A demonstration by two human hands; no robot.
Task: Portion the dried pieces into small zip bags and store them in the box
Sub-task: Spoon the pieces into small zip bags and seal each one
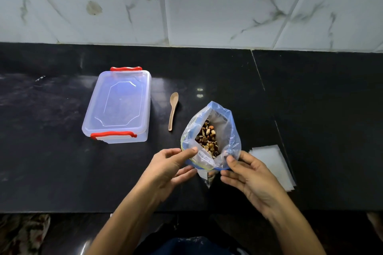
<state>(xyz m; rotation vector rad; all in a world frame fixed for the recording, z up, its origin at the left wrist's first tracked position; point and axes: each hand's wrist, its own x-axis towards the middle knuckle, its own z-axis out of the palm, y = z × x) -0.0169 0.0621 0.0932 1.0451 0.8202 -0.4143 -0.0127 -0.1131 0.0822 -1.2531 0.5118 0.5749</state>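
**Both hands hold the big bag of dried pieces open on the counter**

A black stone counter (pixel 310 93) runs under a wall of white marbled tiles (pixel 228 6). On its left part stands the clear plastic box (pixel 119 105), lid on, with a red clasp at its far end and another at its near end. To the right of the box, apart from it, lies a light wooden spoon (pixel 173 111), bowl pointing away from the person.

Nearer the person and right of the spoon stands a large blue-tinted zip bag (pixel 227 130), its mouth spread wide. Inside lie the dried pieces (pixel 208 136), a brown and tan mix. The left hand (pixel 172 166) pinches the bag's near left rim between thumb and curled fingers. The right hand (pixel 246 174) grips the near right rim the same way, thumb on top of the plastic.

Just right of the right hand, a stack of small zip bags (pixel 275 163) lies flat on the counter, partly hidden by that hand.
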